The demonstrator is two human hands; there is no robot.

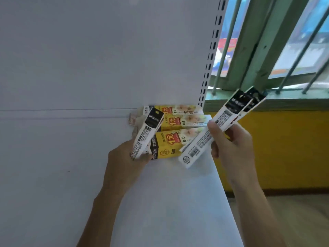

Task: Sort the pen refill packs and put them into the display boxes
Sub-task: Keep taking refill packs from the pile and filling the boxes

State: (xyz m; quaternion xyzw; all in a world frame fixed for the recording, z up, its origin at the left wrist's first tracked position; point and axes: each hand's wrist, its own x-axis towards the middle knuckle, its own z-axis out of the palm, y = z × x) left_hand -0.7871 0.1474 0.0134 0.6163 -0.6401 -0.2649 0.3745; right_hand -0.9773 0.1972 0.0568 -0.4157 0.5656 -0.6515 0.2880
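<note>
Head view, looking down onto a white shelf (pixel 160 202).

- Left grip (pixel 124 161): fingers and thumb closed round the lower end of a single refill pack (pixel 147 132). The pack is tilted, black header uppermost. It is held above the shelf, in front of the left ends of the boxes.
- Right grip (pixel 231 139): thumb and curled fingers pinch a fan of refill packs (pixel 224 114) near their middle. At least two packs; exact count cannot be told. The fan slants from lower left to upper right, out past the right edge of the shelf.
- Pack appearance: long, narrow and flat. White body with fine black print and barcodes, and a black header band with a white logo. One pack in the fan shows a round mark at its lower end. Some red print shows near the right thumb.
- Display boxes (pixel 170 141): three yellow cartons lying side by side at the back right corner of the shelf. Each shows a red price mark and "0.5". The nearest has a dark band at its left end.
- A small pinkish tag (pixel 131 120) lies just left of the boxes; detail blurred.
- Background: white back panel (pixel 89 50), slotted upright (pixel 211 50), green-framed barred window (pixel 258 50), yellow wall (pixel 276 148).
</note>
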